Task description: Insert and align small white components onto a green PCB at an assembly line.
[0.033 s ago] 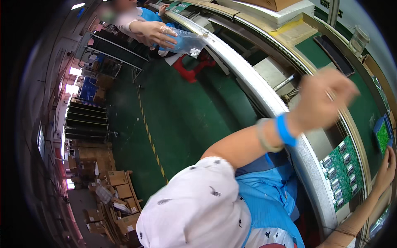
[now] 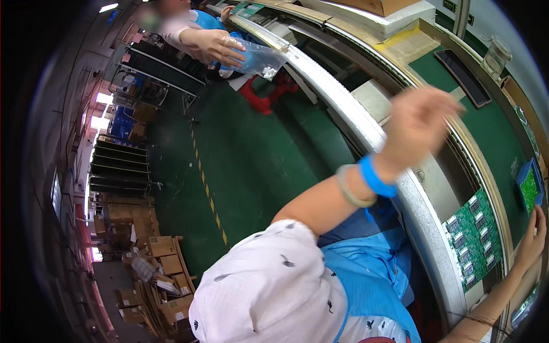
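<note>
My left hand, with a blue wristband and a pale bangle, is raised over the conveyor line. Its fingers are smeared by motion, so whether they hold anything cannot be made out. Below it on the line lies a green circuit board panel bearing several display-like components. At the right, my right hand has its fingers stretched out and touching the near edge of a small blue tray. Small bright green parts fill the tray.
A phone and a clear cup sit on the green bench beyond the line. Farther up, a co-worker's hand holds a clear bag with small white pieces. A red stool and stacked cartons stand on the floor.
My left hand has shifted left, away from the phone, which shows more fully now. My right hand remains at the blue tray.
</note>
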The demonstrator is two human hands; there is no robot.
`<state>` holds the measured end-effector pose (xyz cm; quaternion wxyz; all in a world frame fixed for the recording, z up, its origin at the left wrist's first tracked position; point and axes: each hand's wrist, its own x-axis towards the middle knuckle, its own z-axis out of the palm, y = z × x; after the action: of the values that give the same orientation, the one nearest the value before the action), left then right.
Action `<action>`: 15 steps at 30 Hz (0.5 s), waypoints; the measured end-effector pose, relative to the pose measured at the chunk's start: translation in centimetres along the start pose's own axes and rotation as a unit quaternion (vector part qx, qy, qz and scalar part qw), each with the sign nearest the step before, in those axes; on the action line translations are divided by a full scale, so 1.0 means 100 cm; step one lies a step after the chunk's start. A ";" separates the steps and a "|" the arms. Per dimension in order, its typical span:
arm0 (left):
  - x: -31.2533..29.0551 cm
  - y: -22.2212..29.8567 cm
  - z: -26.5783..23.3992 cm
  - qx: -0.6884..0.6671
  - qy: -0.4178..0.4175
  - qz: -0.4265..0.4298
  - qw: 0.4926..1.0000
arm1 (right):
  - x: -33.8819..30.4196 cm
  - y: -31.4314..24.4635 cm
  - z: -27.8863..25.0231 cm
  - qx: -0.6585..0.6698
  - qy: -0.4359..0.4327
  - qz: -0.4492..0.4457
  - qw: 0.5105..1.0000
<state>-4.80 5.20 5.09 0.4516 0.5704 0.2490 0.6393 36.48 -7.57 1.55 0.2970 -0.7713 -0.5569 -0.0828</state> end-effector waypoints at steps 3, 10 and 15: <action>-0.006 -0.015 -0.108 0.070 0.216 -0.025 0.974 | -0.016 -0.007 -0.014 0.042 -0.008 0.026 0.999; 0.009 0.002 -0.276 -0.004 0.446 -0.132 0.885 | -0.037 -0.008 -0.007 0.105 -0.023 0.042 0.993; 0.015 -0.001 -0.288 -0.187 0.222 -0.096 0.952 | -0.045 -0.009 0.001 0.130 -0.040 0.029 0.990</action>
<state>-32.15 12.16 -0.68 0.5426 0.2934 0.2726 0.7384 34.01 -10.96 -0.21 0.3744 -0.7448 -0.5515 0.0303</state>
